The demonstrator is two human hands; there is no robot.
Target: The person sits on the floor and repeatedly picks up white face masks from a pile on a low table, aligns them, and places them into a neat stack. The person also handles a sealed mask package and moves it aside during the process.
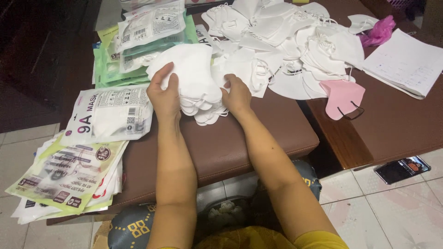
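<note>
Brown padded bench [217,152] over tiled floor, seen from above. Flat printed mask packets [69,175] at 8 o'clock. Centre: left hand [165,94] and right hand [236,94] both clamp a stack of white face masks [196,78], one on each side. Pink mask [341,96] at 2 o'clock; loose white mask pile [286,41] at 1 o'clock, sealed packets [143,41] at 11.
</note>
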